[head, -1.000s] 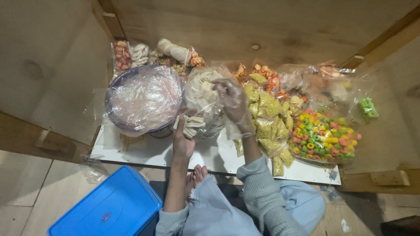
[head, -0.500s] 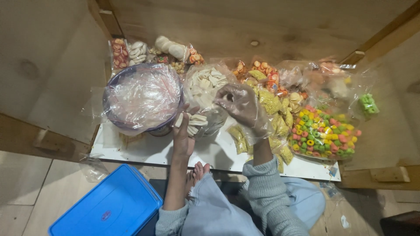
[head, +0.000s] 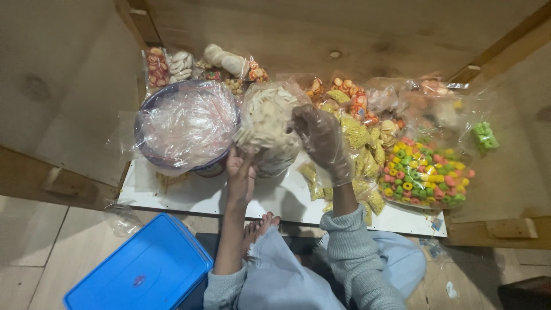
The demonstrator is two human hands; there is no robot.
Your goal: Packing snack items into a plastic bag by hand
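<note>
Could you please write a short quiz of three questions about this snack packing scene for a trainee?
1. True or false: the right hand wears a clear plastic glove.
2. What does the bare left hand touch? A) the blue lid B) the bag of pale crackers C) the bag of coloured rings
3. Fill in: the bowl left of the crackers is lined with clear ____.

Key:
1. True.
2. B, the bag of pale crackers; the blue lid and bag of coloured rings lie apart.
3. Plastic.

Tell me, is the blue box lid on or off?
On. The blue lid covers the whole box on the floor by the person's left knee; nothing inside shows.
</note>
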